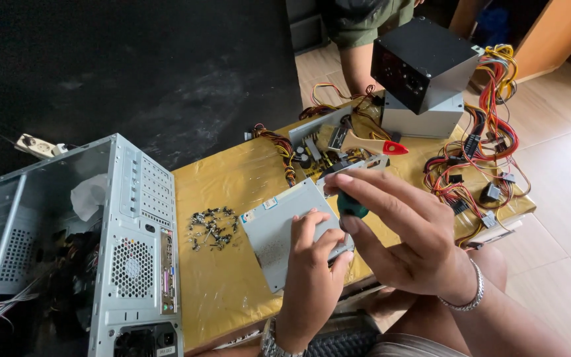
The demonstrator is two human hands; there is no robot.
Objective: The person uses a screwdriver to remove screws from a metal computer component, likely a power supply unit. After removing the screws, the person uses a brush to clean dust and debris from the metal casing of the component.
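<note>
My left hand [312, 271] lies flat on a grey metal drive box [275, 228] on the yellow-covered table [232, 178], fingers pressing its near right corner. My right hand [398, 228] is curled around the green handle of a screwdriver [350, 205], held upright over the box's right edge. The tool's tip is hidden behind my fingers. A silver bracelet [469, 299] sits on my right wrist.
An open computer case [120, 251] stands at the left. A pile of small screws [211, 228] lies beside the box. Behind are an opened power supply [318, 149], a brush with a red handle tip [371, 144], two stacked power supplies [424, 79], tangled coloured cables [477, 165] and another person [358, 33].
</note>
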